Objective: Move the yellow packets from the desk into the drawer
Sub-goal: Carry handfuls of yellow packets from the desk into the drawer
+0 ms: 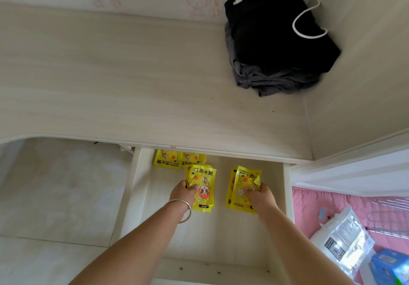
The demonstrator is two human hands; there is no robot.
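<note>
Packets in yellow fill both hands over the open drawer [287, 187], which is pulled out below the front edge of the desk [132, 74]. The left hand [184, 192], a silver bangle [180, 209] on its wrist, has its grip curled round the left edge of a small stack of yellow packets [202, 187], thumb on top by the cartoon print, the stack lying low inside the drawer. The right hand [260, 196] has its grip pinching a second stack of yellow packets [241, 187] along the right edge, fingers spread over the flower print; whether this stack rests on the drawer floor I cannot tell. Two more yellow packets [177, 159] lie flat at the back left of the drawer, partly under the desk edge, just beyond the left-hand stack. On the desk, at the far right corner, sits a pile of folded dark clothes [276, 47] with a white cord [307, 23] looped on top. To the right of the drawer, a white printed bag [345, 238] lies on pink bedding [309, 209].
</note>
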